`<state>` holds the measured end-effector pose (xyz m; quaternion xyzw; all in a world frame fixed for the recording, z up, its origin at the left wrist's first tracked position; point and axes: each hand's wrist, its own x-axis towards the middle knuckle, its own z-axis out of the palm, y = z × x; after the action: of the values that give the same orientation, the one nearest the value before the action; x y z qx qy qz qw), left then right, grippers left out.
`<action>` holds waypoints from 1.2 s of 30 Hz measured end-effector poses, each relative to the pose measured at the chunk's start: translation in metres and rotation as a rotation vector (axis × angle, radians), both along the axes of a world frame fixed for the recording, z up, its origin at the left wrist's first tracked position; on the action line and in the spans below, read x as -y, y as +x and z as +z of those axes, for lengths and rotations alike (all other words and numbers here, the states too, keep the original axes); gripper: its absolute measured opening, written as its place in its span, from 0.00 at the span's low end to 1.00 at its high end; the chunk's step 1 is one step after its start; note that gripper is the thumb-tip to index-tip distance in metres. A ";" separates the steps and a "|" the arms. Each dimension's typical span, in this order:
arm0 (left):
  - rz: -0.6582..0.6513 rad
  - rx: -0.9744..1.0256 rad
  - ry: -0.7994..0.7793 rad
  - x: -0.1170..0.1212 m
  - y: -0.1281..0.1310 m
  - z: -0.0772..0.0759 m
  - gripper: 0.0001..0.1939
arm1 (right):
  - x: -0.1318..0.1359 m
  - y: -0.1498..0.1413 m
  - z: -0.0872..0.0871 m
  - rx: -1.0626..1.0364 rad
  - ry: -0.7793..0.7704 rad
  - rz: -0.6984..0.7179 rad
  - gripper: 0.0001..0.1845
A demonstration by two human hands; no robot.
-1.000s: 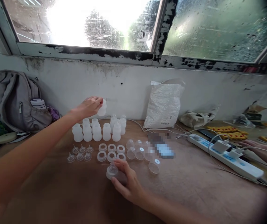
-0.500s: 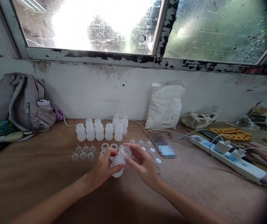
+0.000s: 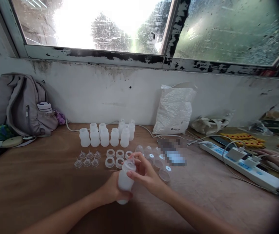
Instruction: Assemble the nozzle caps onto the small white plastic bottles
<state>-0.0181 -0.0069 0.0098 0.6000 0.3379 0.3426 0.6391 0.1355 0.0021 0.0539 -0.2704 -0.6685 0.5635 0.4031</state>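
Observation:
My left hand (image 3: pixel 113 189) is wrapped round a frosted white baby bottle (image 3: pixel 125 180), held slightly tilted above the table. At its mouth, my right hand (image 3: pixel 146 174) grips the collar ring with a clear nipple (image 3: pixel 129 165); whether the ring is fully seated cannot be told. Just behind my hands lie loose white rings (image 3: pixel 109 162). To their left, clear nipples (image 3: pixel 88 162) rest on the table in two rows. Clear domed caps (image 3: pixel 164 175) lie right of my right hand. Several open bottles (image 3: pixel 85 137) stand behind, beside capped ones (image 3: pixel 124 137).
A phone (image 3: pixel 175 158) lies beyond the caps. Farther right are a white power strip (image 3: pixel 242 165) with cables and another person's hand (image 3: pixel 276 161). A white packet (image 3: pixel 174 110) leans on the wall; a grey backpack (image 3: pixel 19 104) sits at left.
The bottle has come lower and nearer, and stands more upright. My left hand has moved down round its body. The clear piece in my right hand is now at the bottle's mouth.

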 end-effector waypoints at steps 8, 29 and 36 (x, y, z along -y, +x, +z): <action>-0.237 0.363 -0.458 0.014 0.003 -0.005 0.16 | -0.010 0.009 0.006 -0.043 -0.292 0.279 0.24; -0.075 0.361 -0.447 0.018 0.012 -0.009 0.14 | -0.002 -0.007 -0.006 0.024 -0.318 -0.067 0.16; 0.289 0.195 -0.074 0.007 0.003 0.001 0.06 | 0.005 -0.004 0.008 0.030 -0.176 -0.031 0.15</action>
<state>-0.0147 -0.0143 0.0108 0.4853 0.3695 0.4745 0.6346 0.1313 -0.0025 0.0614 -0.3236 -0.6182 0.6095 0.3764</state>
